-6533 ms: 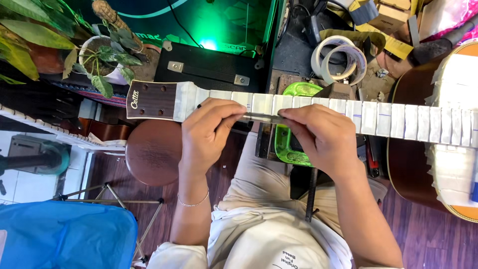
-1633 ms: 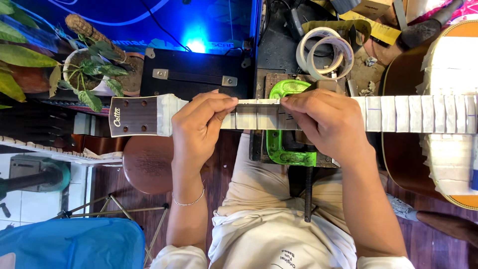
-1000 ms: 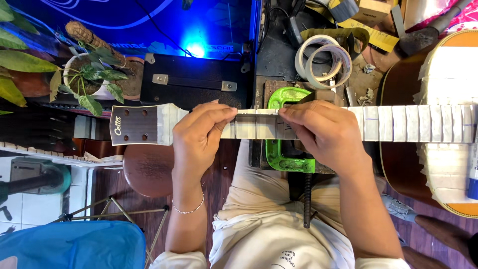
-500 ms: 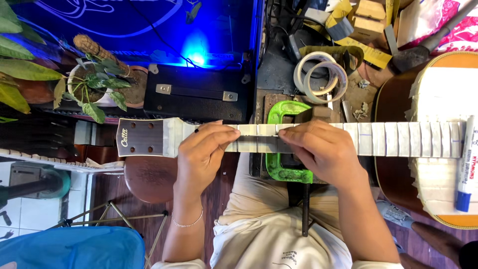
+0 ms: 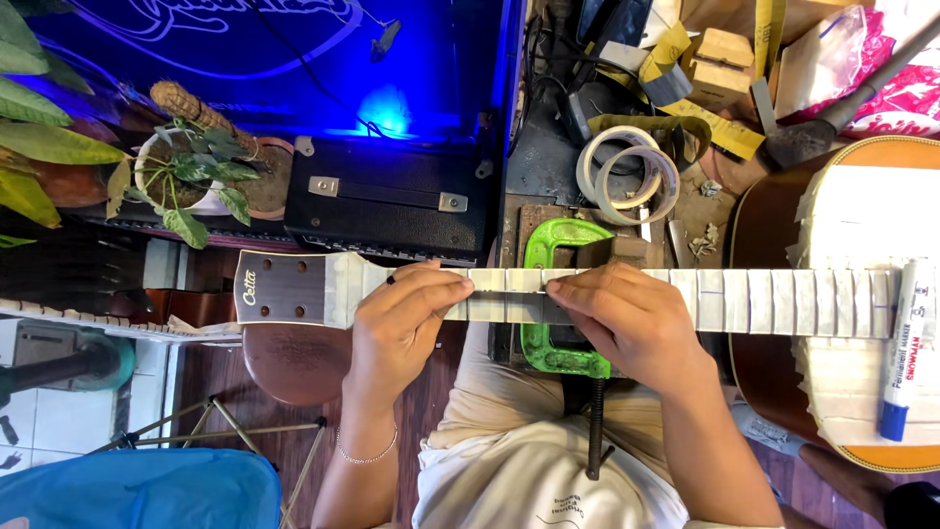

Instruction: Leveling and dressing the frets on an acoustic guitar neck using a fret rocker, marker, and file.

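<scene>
Both hands down on the guitar neck [image 5: 744, 299], fingers flat and pressing rather than closed: left hand [image 5: 406, 323] near the headstock [image 5: 279, 287], right hand [image 5: 632, 318] just beside it (whether a small tool sits under the fingertips, cannot tell). Green clamp [image 5: 558, 294] beneath. Tape rolls [image 5: 627, 174] beyond; marker [image 5: 906, 348] on the taped body.

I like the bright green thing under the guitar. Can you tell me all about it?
The green clamp is C-shaped, looks like painted metal, and wraps around the guitar neck from above and below. A dark screw rod sticks out toward the person's lap. The neck hides its middle. The right hand lies on the neck just beside it.
</scene>
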